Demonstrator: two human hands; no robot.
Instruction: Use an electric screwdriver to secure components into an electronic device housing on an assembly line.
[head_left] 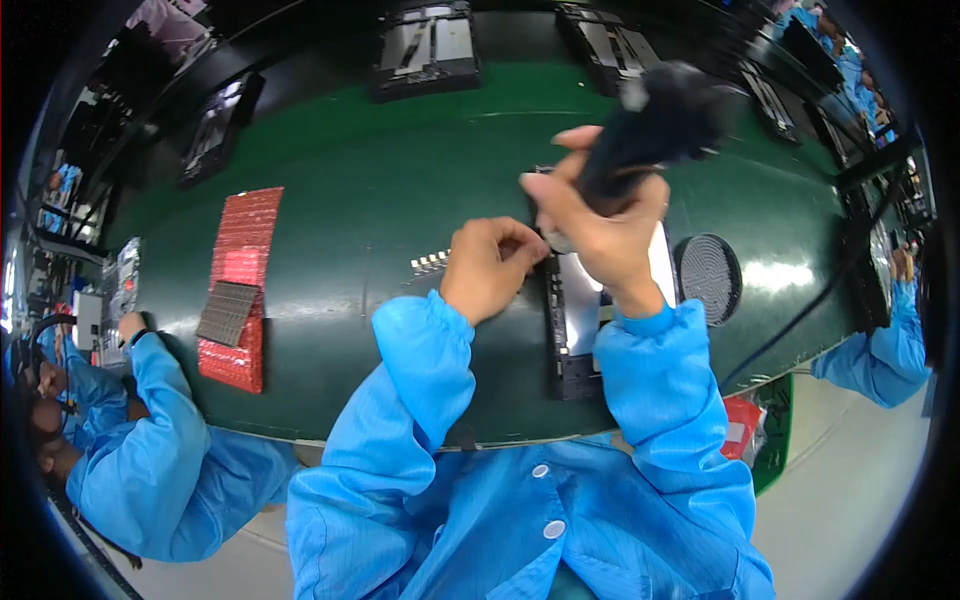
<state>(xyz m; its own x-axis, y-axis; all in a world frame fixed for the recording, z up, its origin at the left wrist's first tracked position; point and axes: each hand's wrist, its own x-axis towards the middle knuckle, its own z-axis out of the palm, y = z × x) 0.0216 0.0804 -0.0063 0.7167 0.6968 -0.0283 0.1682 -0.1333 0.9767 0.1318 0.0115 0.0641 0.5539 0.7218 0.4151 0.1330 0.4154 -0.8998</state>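
A black power driver point(655, 125) is gripped in the right hand point(600, 235), fingers wrapped fully round its body, the tool tilted up and to the right with its tip hidden behind the hand. The left hand point(485, 270) is nearly closed, thumb and fingertips pinched together at the left edge of a flat black panel point(565, 335) that lies on the green belt point(400, 180) directly in front of the person; whether a screw is held in the pinch cannot be told. A pale sheet point(660, 262) shows on the panel to the right of the wrist.

The step in hand is judged to be fastening at the panel's upper left corner. It is done well if the driver is brought more nearly upright over the hole before it is run, since a tilted bit is likely to slip or cross the thread. The panel should be steadied by the left fingertips just beside the tip, not under it.

A small row of pale parts point(430, 262) lies near the left hand. A round black grille point(708, 277) rests just right of the panel. A red mat point(240, 285) with a grey pad point(227, 312) on it lies well apart at the left, near a co-worker's sleeve point(165, 400).
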